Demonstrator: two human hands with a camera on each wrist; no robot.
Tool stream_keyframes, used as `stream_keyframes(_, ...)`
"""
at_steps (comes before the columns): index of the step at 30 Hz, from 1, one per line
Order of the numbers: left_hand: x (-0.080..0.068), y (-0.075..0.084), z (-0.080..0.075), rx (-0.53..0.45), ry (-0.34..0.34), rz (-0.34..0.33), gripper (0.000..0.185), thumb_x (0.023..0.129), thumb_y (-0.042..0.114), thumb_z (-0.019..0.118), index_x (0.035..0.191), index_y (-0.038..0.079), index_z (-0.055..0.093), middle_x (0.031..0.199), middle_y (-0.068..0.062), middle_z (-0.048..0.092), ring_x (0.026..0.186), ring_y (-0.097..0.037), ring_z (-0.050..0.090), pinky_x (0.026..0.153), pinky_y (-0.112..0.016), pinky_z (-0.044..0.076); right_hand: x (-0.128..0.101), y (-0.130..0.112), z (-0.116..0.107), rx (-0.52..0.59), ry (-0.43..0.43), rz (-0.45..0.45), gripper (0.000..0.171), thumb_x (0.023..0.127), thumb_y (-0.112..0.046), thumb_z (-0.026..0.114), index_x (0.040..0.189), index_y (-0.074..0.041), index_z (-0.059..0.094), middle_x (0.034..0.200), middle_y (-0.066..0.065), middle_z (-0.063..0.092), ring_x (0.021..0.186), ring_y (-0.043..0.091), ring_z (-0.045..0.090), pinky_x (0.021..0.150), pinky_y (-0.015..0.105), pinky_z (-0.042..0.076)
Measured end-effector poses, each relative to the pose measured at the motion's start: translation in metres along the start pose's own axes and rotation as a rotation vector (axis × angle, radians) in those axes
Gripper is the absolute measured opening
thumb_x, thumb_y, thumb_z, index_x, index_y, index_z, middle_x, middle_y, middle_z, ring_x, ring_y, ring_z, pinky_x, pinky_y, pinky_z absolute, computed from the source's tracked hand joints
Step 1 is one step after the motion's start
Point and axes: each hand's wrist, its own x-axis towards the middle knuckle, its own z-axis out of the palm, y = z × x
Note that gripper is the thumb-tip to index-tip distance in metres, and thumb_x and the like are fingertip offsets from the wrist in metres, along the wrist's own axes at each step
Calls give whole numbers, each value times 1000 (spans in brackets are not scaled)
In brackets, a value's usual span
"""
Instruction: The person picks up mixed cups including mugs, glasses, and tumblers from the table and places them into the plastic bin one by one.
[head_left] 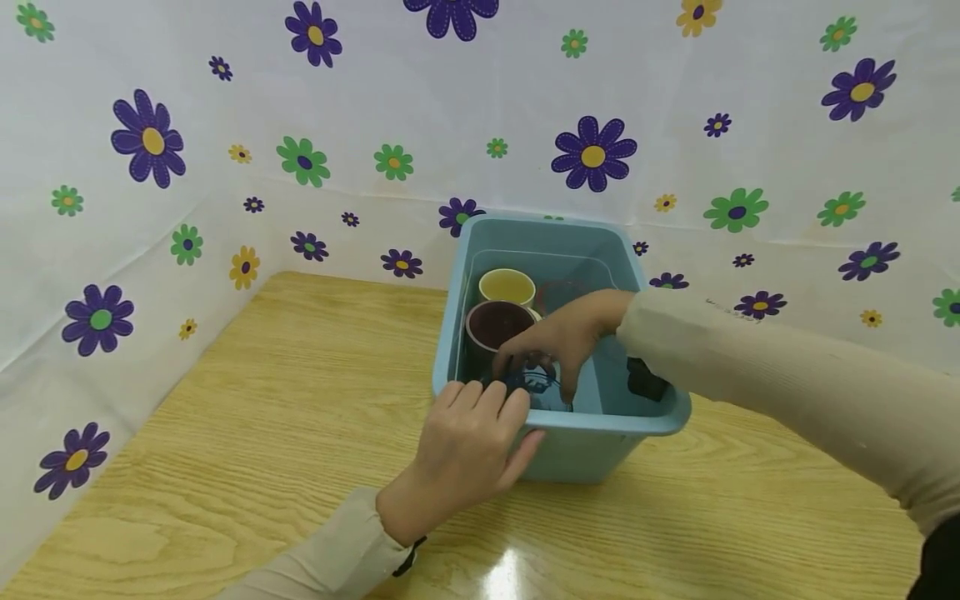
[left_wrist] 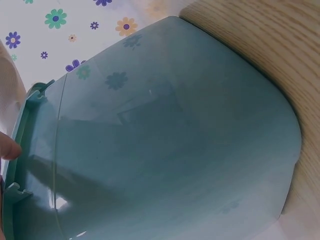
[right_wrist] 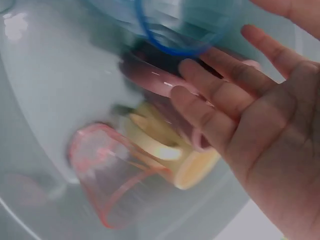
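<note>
A blue plastic bin (head_left: 570,457) stands on the wooden table. My left hand (head_left: 465,442) grips its near rim, fingers curled over the edge and thumb outside below it. Inside the bin, my right hand (head_left: 566,329) reaches down with spread fingers around a clear cup with a blue rim (right_wrist: 167,49); whether they touch it I cannot tell. Under those fingers lies a dark mauve mug (right_wrist: 155,80). A yellow mug (head_left: 507,286) sits behind the mauve one. Beside it, in the right wrist view, is a clear cup with pink edges (right_wrist: 117,175).
A white sheet with printed flowers (head_left: 480,92) hangs behind the bin and along the left side. Wooden tabletop (head_left: 330,358) stretches left and right of the bin. The bin's smooth outer wall (left_wrist: 175,140) fills the left wrist view.
</note>
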Motion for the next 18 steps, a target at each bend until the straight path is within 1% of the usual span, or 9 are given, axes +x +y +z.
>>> stream_keyframes(2, 0, -1, 0, -3, -15, 5, 42, 95, 42, 32, 74, 12, 53, 58, 0, 48, 49, -15, 44, 49, -27, 31, -9, -4, -3, 13, 29, 10, 81, 74, -6, 74, 142, -21, 32, 146, 7, 40, 132, 28, 42, 107, 49, 35)
stream_keyframes(4, -1, -4, -3, -20, -45, 14, 38, 93, 43, 38, 75, 12, 53, 59, 0, 49, 51, -16, 47, 50, -27, 33, -18, -7, -6, 9, 68, 28, 79, 77, -8, 71, 143, -20, 31, 145, 8, 41, 134, 28, 40, 107, 49, 35)
stream_keyframes(6, 0, -7, -7, -54, -98, 30, 35, 89, 44, 47, 78, 12, 54, 61, 0, 51, 53, -16, 49, 51, -27, 35, -30, -10, -8, -3, 115, 48, 76, 80, -12, 69, 145, -20, 30, 145, 9, 41, 136, 30, 39, 107, 50, 35)
stream_keyframes(9, 4, -15, -17, -151, -229, 60, 34, 85, 44, 58, 86, 11, 59, 66, 1, 54, 58, -15, 52, 54, -26, 39, -49, -11, -8, -44, 207, 68, 71, 84, -17, 66, 145, -18, 30, 145, 11, 42, 134, 31, 41, 105, 50, 37)
stream_keyframes(11, 9, -22, -25, -231, -343, 72, 35, 86, 43, 59, 92, 9, 61, 70, 0, 56, 61, -13, 53, 57, -26, 42, -62, -11, -7, -76, 286, 88, 67, 86, -20, 65, 144, -19, 31, 144, 11, 43, 132, 31, 44, 104, 50, 39)
stream_keyframes(13, 17, -30, -33, -303, -460, 58, 36, 89, 43, 57, 98, 8, 62, 76, -1, 59, 66, -14, 55, 62, -28, 46, -72, -11, -4, -112, 387, 109, 64, 87, -22, 64, 143, -18, 33, 139, 11, 49, 126, 31, 50, 100, 50, 42)
stream_keyframes(15, 27, -39, -38, -356, -550, 16, 38, 91, 42, 54, 105, 8, 63, 86, -3, 62, 75, -16, 59, 71, -31, 50, -80, -11, 0, -138, 497, 132, 62, 88, -22, 62, 143, -16, 33, 137, 12, 50, 125, 31, 51, 100, 50, 42)
stream_keyframes(16, 33, -45, -38, -374, -577, -8, 38, 92, 42, 53, 107, 8, 63, 91, -4, 63, 79, -17, 60, 75, -33, 51, -83, -11, 3, -151, 554, 153, 61, 89, -23, 62, 143, -15, 33, 136, 12, 51, 124, 31, 52, 99, 50, 43)
stream_keyframes(18, 44, -56, -35, -398, -601, -65, 40, 92, 41, 54, 114, 8, 61, 104, -7, 63, 92, -21, 61, 84, -37, 50, -86, -11, 9, -176, 663, 195, 62, 89, -24, 61, 143, -12, 33, 135, 14, 52, 121, 32, 54, 98, 50, 44)
